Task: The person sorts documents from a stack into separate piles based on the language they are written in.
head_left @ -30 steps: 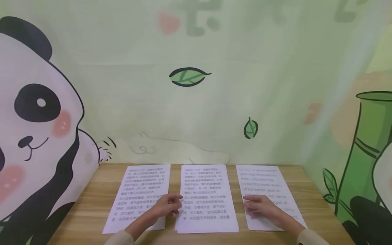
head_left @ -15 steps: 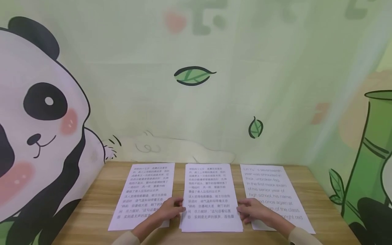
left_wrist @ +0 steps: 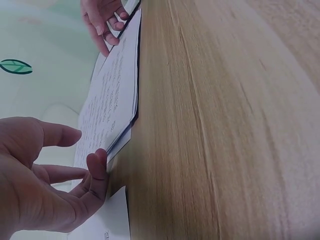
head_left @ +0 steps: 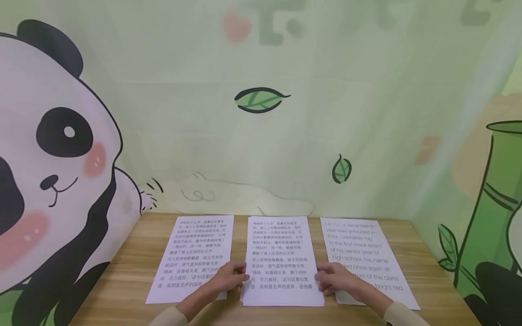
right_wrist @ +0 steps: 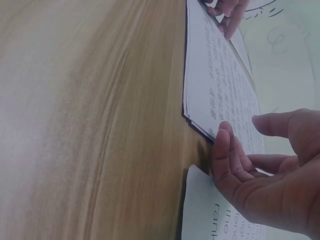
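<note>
White and printed, the middle stack (head_left: 280,258) is lying between left hand (head_left: 228,275), sitting at its eight o'clock, and right hand (head_left: 338,278) at four — neither clearly nearer, long axis running twelve-to-six. Both are curving loosely, gripping nothing — fingertip contact isn't showing clearly.

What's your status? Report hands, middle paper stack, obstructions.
Left hand and right hand at opposite side edges of middle paper stack. Lying flat, sheet edges slightly misaligned. Nothing seen blocking either hand.
</note>
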Demonstrator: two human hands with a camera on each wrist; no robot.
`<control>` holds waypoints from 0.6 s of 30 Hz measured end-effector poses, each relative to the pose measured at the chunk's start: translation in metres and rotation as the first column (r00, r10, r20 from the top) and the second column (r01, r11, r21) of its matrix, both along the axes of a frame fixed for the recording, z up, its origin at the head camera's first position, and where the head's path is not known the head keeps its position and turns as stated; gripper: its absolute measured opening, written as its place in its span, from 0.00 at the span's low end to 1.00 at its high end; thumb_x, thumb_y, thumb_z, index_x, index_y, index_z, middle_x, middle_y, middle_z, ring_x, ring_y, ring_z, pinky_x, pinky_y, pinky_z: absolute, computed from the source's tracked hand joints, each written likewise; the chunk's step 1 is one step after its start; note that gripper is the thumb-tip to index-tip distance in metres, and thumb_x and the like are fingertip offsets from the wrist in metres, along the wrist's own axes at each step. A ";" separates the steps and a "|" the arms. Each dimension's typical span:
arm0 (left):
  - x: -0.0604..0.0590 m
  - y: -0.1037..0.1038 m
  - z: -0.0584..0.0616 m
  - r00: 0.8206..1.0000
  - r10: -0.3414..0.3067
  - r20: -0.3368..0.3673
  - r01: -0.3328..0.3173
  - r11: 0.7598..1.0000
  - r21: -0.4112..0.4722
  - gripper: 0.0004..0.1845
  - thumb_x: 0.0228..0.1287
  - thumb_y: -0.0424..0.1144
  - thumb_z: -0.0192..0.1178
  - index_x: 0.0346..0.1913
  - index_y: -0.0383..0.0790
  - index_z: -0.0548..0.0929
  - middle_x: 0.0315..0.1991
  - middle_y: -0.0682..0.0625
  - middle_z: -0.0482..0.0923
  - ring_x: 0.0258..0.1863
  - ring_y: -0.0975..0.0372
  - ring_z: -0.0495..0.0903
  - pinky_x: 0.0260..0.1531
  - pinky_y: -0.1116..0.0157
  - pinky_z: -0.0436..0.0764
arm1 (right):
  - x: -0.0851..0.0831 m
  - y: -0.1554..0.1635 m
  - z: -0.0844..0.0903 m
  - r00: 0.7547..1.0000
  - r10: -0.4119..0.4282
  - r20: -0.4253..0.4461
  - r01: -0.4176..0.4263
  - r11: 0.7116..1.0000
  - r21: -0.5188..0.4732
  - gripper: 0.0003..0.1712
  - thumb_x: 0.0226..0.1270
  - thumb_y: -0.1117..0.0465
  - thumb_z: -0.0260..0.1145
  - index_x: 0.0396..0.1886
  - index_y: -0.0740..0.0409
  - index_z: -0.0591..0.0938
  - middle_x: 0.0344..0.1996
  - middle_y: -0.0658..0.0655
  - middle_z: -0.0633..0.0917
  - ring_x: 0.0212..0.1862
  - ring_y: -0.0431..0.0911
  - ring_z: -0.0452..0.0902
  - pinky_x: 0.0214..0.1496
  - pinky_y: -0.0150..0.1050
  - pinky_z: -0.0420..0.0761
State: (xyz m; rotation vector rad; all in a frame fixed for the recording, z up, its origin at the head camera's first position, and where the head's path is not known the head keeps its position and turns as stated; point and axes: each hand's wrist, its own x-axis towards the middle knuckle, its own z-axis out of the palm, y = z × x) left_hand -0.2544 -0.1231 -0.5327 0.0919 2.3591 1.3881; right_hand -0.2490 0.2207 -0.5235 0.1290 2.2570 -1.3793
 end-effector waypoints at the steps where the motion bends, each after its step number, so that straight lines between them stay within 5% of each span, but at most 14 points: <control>1: 0.000 0.000 0.000 1.000 0.000 0.005 0.000 1.000 -0.003 0.32 0.67 0.36 0.62 0.71 0.26 0.69 0.50 0.44 0.80 0.33 0.62 0.82 0.33 0.66 0.80 | 0.000 0.000 0.001 1.000 -0.006 0.002 0.006 1.000 0.005 0.34 0.71 0.61 0.63 0.72 0.73 0.68 0.40 0.59 0.85 0.37 0.47 0.84 0.42 0.40 0.88; 8: 0.002 -0.001 0.002 1.000 0.013 -0.013 -0.013 0.999 0.031 0.31 0.67 0.35 0.61 0.71 0.27 0.70 0.52 0.42 0.81 0.36 0.61 0.82 0.34 0.65 0.81 | 0.003 0.000 0.004 0.999 -0.033 -0.016 0.034 0.999 0.025 0.30 0.72 0.61 0.62 0.70 0.68 0.72 0.39 0.58 0.85 0.37 0.47 0.83 0.40 0.40 0.87; 13: 0.005 0.000 0.000 0.991 0.076 -0.113 -0.063 0.991 0.120 0.24 0.65 0.32 0.63 0.63 0.27 0.77 0.43 0.42 0.84 0.31 0.61 0.83 0.29 0.64 0.82 | 0.005 0.000 0.004 0.993 -0.071 -0.094 0.073 0.997 0.019 0.28 0.68 0.61 0.66 0.66 0.66 0.77 0.40 0.57 0.84 0.36 0.46 0.82 0.38 0.40 0.87; 18: 0.004 0.003 -0.004 0.988 0.112 -0.110 -0.093 0.982 0.165 0.25 0.59 0.31 0.68 0.59 0.27 0.78 0.37 0.44 0.85 0.29 0.61 0.85 0.29 0.63 0.84 | 0.005 0.001 0.001 0.987 -0.082 -0.140 0.078 0.996 -0.033 0.29 0.64 0.61 0.70 0.64 0.67 0.77 0.42 0.56 0.86 0.37 0.44 0.83 0.39 0.40 0.88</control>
